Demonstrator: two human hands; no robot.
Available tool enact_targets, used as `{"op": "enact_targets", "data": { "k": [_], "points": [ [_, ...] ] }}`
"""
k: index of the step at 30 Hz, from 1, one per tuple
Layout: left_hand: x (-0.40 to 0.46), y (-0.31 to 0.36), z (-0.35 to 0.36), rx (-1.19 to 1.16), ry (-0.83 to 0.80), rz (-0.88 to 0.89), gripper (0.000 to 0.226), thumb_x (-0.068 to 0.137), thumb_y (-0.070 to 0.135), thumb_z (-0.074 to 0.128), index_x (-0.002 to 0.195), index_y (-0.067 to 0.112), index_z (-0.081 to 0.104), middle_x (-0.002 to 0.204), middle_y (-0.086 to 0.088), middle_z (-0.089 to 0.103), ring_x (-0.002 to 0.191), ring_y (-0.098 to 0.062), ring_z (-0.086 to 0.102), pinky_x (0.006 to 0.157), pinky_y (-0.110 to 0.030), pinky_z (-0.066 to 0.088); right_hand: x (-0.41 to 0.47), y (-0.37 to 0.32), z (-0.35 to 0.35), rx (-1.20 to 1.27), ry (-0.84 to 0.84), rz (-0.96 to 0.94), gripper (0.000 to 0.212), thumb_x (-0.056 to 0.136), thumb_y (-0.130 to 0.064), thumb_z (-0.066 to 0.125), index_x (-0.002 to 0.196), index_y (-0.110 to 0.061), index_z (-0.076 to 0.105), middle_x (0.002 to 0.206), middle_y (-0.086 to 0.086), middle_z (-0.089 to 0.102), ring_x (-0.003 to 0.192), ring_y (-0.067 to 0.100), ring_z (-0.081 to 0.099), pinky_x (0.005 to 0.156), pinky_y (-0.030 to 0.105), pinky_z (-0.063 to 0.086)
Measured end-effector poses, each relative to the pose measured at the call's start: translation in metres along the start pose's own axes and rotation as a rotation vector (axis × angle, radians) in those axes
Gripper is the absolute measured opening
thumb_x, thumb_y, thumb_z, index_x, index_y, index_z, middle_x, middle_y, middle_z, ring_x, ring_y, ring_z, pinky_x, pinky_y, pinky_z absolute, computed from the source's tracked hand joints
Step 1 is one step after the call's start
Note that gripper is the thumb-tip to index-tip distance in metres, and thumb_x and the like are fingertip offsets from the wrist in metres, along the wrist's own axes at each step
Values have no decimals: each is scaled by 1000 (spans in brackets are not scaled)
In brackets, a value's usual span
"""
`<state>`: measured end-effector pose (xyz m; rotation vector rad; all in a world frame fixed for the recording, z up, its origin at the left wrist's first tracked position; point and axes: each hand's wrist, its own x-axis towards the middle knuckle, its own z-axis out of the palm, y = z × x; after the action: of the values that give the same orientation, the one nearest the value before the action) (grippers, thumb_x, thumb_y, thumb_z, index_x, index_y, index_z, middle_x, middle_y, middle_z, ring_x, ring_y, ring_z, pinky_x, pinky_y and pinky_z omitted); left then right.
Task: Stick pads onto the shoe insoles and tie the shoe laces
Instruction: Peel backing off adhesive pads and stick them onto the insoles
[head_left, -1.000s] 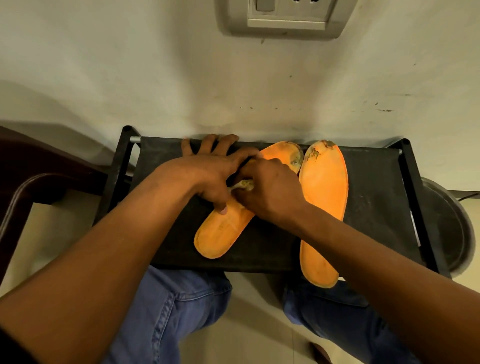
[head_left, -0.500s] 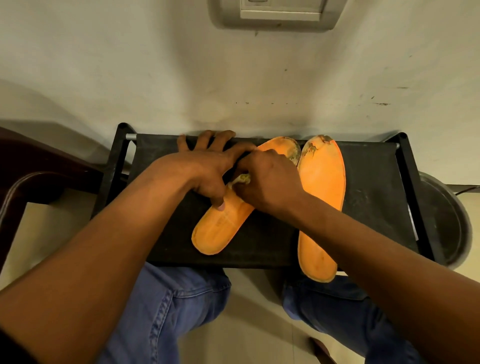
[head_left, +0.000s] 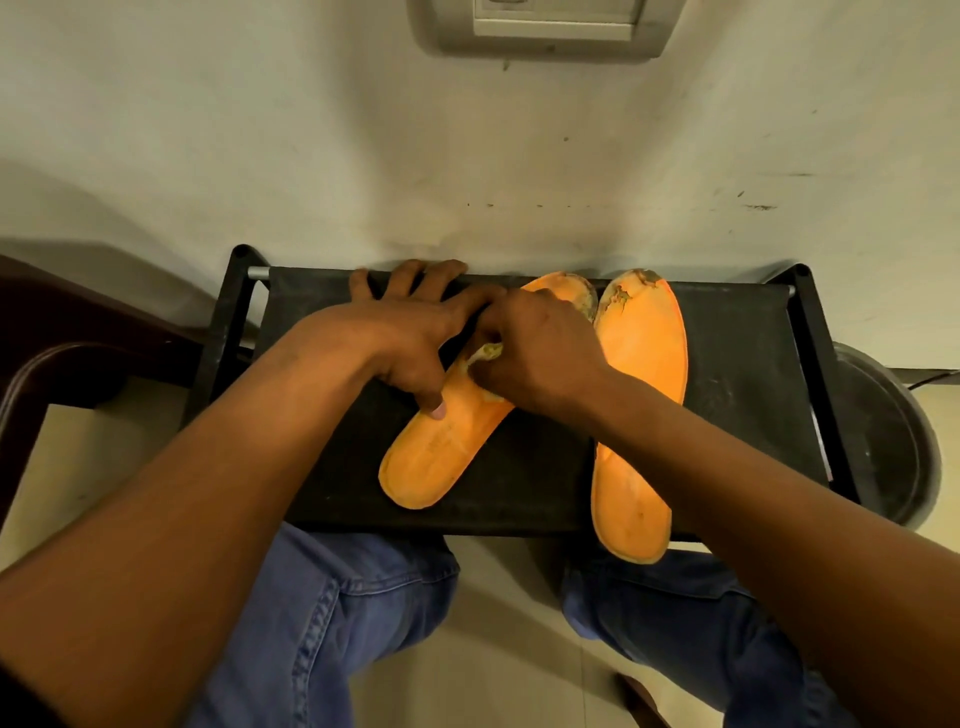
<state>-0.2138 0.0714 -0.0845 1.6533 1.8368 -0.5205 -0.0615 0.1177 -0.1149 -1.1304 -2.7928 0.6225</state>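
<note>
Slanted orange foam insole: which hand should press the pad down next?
Right, probably. The right hand already pinches the small yellowish pad over the slanted orange foam insole; the left hand pins that insole flat.

A pale, scuffed wall (head_left: 311, 130) fills the upper half, marked with small dark specks and streaks toward 2 o'clock; a grey switch plate (head_left: 550, 26) sits on it at 12 o'clock, cut off by the frame edge; a low black counter (head_left: 737, 374) with a fabric top and dark frame stands against the wall at centre; a dark brown chair (head_left: 47, 353) shows at 9 o'clock; a round dark metal vessel (head_left: 883, 441) sits at 3 o'clock, partly behind the counter; the floor (head_left: 498, 649) is light cream tile; the light is warm and dim.
</note>
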Motion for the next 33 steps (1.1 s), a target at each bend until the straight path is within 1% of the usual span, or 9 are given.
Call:
{"op": "enact_targets", "data": {
  "k": [6, 11, 14, 17, 20, 23, 26, 30, 33],
  "points": [
    [-1, 1, 0, 2, 8, 5, 134, 65, 39, 93, 153, 52, -8, 166, 12, -19, 154, -26, -18, 117, -72, 1, 0, 4, -14, -180, 35, 93, 23, 78, -27, 69, 100, -21, 70, 83, 0, 60, 78, 25, 64, 52, 25, 32],
    [-3, 1, -2, -6, 14, 22, 132, 64, 38, 93, 148, 62, -6, 166, 12, -16, 154, -29, -16, 116, -74, 3, 7, 22, -30, -130, -15, 247, 27, 81, -22, 73, 107, -17, 70, 99, 5, 67, 90, 27, 65, 63, 29, 42],
    [-1, 1, -1, 0, 12, 10, 134, 64, 39, 93, 150, 57, -9, 166, 12, -18, 154, -29, -18, 116, -73, 2, 5, 14, -26, -94, -105, 146, 12, 77, -22, 72, 84, -17, 66, 80, 0, 57, 77, 23, 60, 54, 25, 36],
    [0, 0, 1, -10, 16, 12, 136, 62, 39, 94, 149, 59, -9, 166, 13, -18, 154, -27, -19, 116, -72, 0, -5, -3, -19, -73, -220, 20, 27, 76, -27, 76, 101, -18, 70, 93, 2, 63, 81, 22, 61, 56, 28, 39],
    [1, 2, 1, -7, 19, 3, 136, 63, 38, 94, 149, 60, -9, 166, 13, -17, 154, -26, -18, 117, -71, 1, -11, -11, -20, -192, -137, 22, 35, 80, -26, 73, 113, -17, 66, 93, 3, 61, 87, 26, 64, 60, 31, 39],
    [-1, 3, 0, -2, 21, 3, 134, 64, 37, 93, 150, 56, -7, 166, 13, -15, 154, -27, -15, 117, -71, 2, -7, 0, -30, -245, -59, 154, 22, 80, -20, 70, 101, -17, 62, 77, -1, 47, 85, 26, 63, 57, 28, 34],
    [-3, 3, -1, -8, 26, 13, 131, 64, 37, 93, 147, 60, -6, 166, 13, -13, 154, -27, -14, 117, -71, 4, -5, 8, -35, -257, -22, 223, 27, 82, -18, 69, 109, -15, 64, 82, 1, 44, 81, 25, 59, 62, 30, 37],
    [-1, 3, -1, 1, 13, -8, 135, 64, 37, 93, 152, 53, -9, 166, 13, -18, 154, -26, -19, 117, -71, 1, -5, -4, -28, -144, -62, 152, 18, 76, -17, 70, 91, -17, 60, 79, 0, 50, 84, 26, 64, 55, 26, 33],
    [-1, 3, -1, -23, 11, -3, 136, 64, 36, 93, 152, 55, -9, 166, 13, -18, 154, -25, -20, 117, -71, -2, -8, -16, -17, -62, -126, 73, 26, 76, -24, 74, 101, -17, 68, 88, 1, 57, 76, 22, 57, 55, 26, 35]
  ]
}}
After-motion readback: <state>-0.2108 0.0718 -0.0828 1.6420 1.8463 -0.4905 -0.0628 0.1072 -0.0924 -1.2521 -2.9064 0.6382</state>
